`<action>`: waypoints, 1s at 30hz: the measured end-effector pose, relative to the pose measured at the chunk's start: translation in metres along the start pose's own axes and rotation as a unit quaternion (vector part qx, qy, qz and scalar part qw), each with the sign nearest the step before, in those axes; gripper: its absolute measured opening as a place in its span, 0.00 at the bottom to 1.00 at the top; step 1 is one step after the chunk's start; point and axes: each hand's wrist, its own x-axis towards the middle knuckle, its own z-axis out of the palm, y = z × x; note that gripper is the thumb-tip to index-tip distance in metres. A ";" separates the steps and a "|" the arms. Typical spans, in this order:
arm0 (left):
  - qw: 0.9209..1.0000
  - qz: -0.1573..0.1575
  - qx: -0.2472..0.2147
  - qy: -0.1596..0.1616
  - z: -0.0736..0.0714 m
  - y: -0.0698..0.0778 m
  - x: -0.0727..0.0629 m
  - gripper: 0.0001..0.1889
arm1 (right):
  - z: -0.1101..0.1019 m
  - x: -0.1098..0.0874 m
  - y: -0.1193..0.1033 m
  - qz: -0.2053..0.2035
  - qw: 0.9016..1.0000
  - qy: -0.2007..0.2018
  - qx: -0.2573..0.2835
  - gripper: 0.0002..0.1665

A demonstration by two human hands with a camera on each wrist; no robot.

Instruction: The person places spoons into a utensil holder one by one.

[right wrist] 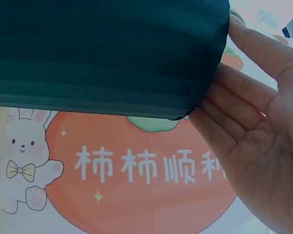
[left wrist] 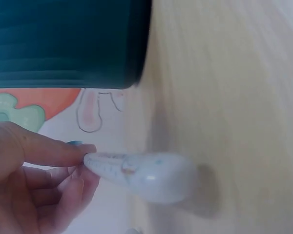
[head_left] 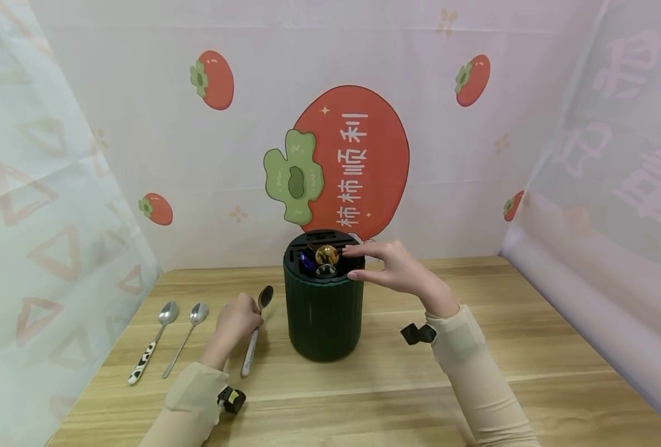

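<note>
My left hand [head_left: 238, 320] pinches a spoon [head_left: 249, 359] with a white patterned handle, its metal bowl pointing away from me. In the left wrist view, thumb and fingers hold the handle [left wrist: 158, 178], whose rounded end faces the camera. At the rim of a dark green ribbed holder [head_left: 323, 320] is my right hand [head_left: 394, 267], fingers extended and thumb lower on the near side. The holder's black top has slots. Shiny rounded pieces, one amber [head_left: 327, 255], one purple [head_left: 308, 261] and one clear [head_left: 326, 270], show at that top.
Left of my left hand lie two more spoons: one with a black-and-white spotted handle [head_left: 143, 363] and a slim metal one [head_left: 178, 354]. The wooden table [head_left: 397, 385] ends at a printed cloth backdrop [head_left: 241, 155], with cloth walls on both sides.
</note>
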 end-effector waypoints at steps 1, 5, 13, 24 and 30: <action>1.000 0.001 -0.003 0.003 -0.001 0.001 -0.001 0.18 | 0.000 0.000 0.000 0.001 1.000 0.000 0.000 0.24; 1.000 0.009 0.000 0.023 -0.006 0.007 -0.003 0.15 | 0.000 0.000 0.001 -0.004 1.000 0.002 -0.002 0.24; 0.996 0.029 -0.006 0.087 -0.016 0.019 -0.006 0.11 | 0.000 0.000 0.001 -0.011 1.000 0.003 0.001 0.23; 0.984 0.056 -0.030 0.167 -0.031 0.036 -0.014 0.09 | -0.001 0.000 -0.001 0.001 1.000 -0.001 0.004 0.24; 0.970 0.084 -0.042 0.223 -0.044 0.045 -0.021 0.06 | 0.000 -0.001 0.000 0.001 1.000 0.001 -0.003 0.24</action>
